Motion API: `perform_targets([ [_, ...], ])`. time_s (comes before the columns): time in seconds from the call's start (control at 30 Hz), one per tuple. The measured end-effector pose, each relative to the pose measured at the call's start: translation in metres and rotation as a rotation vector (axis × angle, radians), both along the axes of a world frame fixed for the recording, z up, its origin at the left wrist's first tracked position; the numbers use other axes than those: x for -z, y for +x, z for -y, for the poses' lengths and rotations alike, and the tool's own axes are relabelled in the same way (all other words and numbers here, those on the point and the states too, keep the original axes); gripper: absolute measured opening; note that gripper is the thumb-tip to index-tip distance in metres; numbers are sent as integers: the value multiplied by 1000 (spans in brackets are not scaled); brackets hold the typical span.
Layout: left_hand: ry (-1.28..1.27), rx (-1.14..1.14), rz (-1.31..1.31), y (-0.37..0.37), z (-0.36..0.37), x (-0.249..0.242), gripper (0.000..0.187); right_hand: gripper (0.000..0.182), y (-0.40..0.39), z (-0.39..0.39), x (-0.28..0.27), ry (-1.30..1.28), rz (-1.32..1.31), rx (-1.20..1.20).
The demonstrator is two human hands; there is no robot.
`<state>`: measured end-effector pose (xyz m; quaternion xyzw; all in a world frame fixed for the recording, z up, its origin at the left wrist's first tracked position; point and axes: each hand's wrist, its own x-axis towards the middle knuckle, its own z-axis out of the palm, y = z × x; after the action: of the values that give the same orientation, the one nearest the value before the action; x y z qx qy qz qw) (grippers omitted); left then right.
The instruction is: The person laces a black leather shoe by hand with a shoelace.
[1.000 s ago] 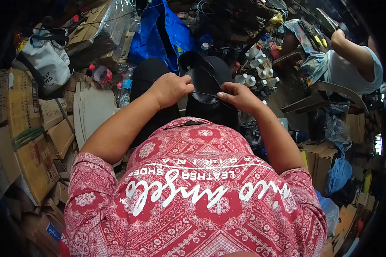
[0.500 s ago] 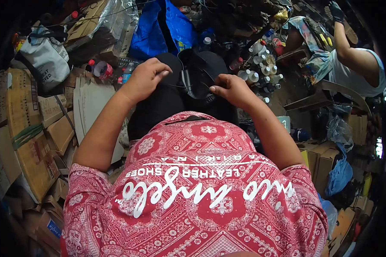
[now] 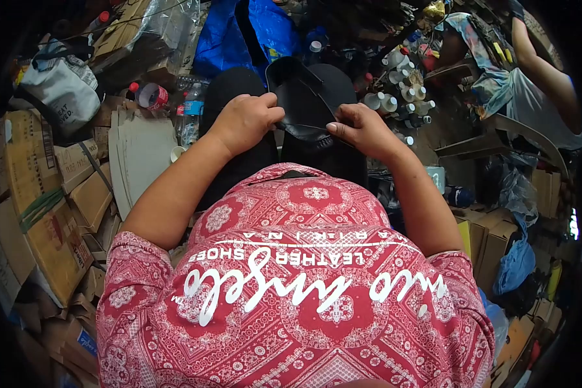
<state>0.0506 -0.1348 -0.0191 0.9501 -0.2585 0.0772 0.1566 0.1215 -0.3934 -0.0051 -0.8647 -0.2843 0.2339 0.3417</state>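
Note:
A black, curved item [image 3: 302, 97] with a glossy lower edge lies between my knees; I cannot tell exactly what it is. My left hand [image 3: 247, 121] is closed at its left side, with thumb and fingers pinched together. At the lower right side, my right hand [image 3: 363, 131] pinches thumb against fingers. A thin line, like a wire or cord, runs between the two hands across the item. What each pinch holds is too small to make out.
Flattened cardboard [image 3: 42, 187], a grey-white bag [image 3: 61, 90] and plastic bottles [image 3: 192, 113] lie at the left. Ahead is a blue bag [image 3: 216, 45]. More bottles [image 3: 401, 81] are at the right, near another person [image 3: 540, 97] in a light shirt.
My left hand has moved right, to the black item, and its fingers have closed further. My right hand has shifted slightly. The black item has turned, showing more of its inner side.

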Motion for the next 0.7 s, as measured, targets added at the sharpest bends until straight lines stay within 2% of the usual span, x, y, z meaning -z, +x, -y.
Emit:
perform_targets([
  [0.17, 78, -11, 45, 4, 4, 1, 9, 33, -1, -4, -8, -54, 58, 1],
  [0.37, 60, 21, 10, -6, 1, -6, 16, 32, -3, -12, -6, -64, 23, 15],
  [0.43, -84, -56, -239, -9, 0, -17, 14, 32, -12, -14, -5, 51, 297, 35],
  [0.47, -85, -57, -240, -7, -2, -18, 14, 32, -16, -15, -9, 50, 297, 34],
  [0.53, -370, -89, -299, 1, -6, -19, 16, 32, -23, -16, -23, 69, 463, 125],
  [0.57, -371, -88, -300, 6, -4, -22, 16, 32, -25, -16, -30, 68, 463, 125],
  [0.63, -476, 13, -296, 20, 11, -27, 16, 29, -28, -14, -41, -46, 42, 85],
  [0.7, -462, 128, -272, 32, 27, -20, 20, 28, -28, -10, -30, -29, 2, 42],
])
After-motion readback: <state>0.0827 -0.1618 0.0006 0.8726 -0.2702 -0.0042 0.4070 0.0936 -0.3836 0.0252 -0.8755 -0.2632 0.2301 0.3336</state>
